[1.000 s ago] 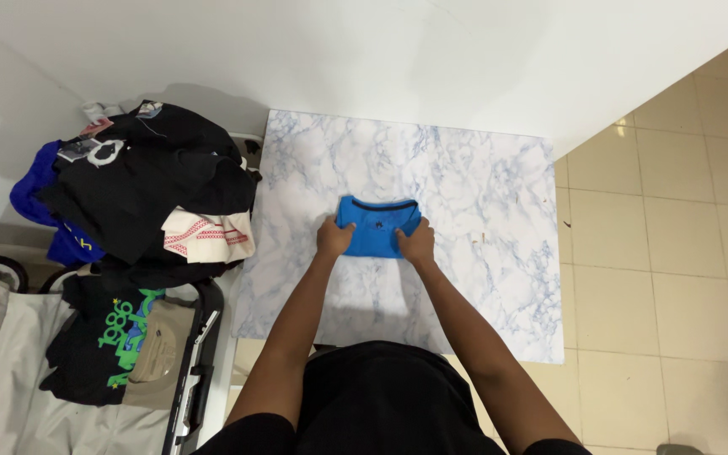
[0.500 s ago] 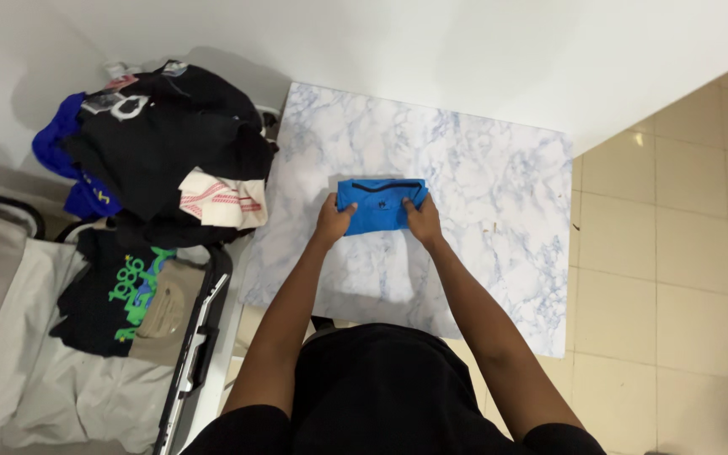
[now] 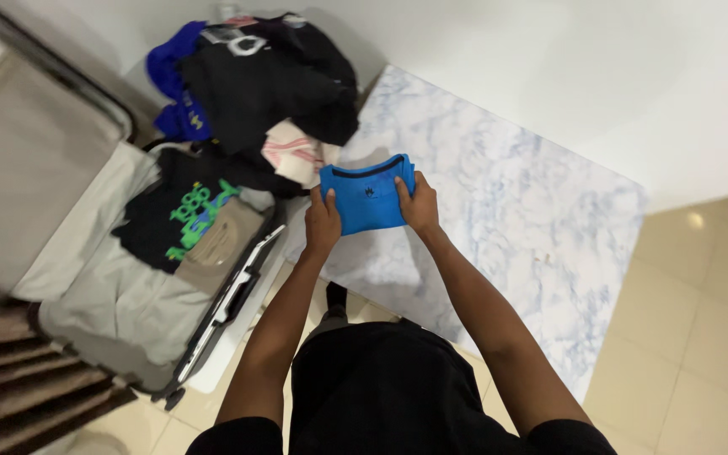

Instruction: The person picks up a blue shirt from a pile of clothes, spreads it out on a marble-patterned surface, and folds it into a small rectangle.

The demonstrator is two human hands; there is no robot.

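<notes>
I am observing both hands gripping a folded blue garment (image 3: 367, 195) at the near left corner of the marble-patterned table (image 3: 507, 211). The left hand (image 3: 323, 224) is closing on the garment's left edge, thumb lying on top of the cloth; the right hand (image 3: 419, 205) is clamping the right edge in the same manner. The garment is sitting folded into a compact rectangle with a dark neckline trim facing away from the person; whether it is resting on the tabletop or being lifted just above it, I cannot tell.

To the left I am noting an open grey suitcase (image 3: 103, 286) lying on the floor, holding a black shirt with green print (image 3: 187, 215) and a tan folded item (image 3: 216, 244). Beyond it, a heap of dark clothes (image 3: 271, 76) is lying against the wall, with a royal-blue piece (image 3: 170, 84) and a pink-and-white piece (image 3: 292, 152) among them. Beige tiles (image 3: 701, 337) are showing on the right.
</notes>
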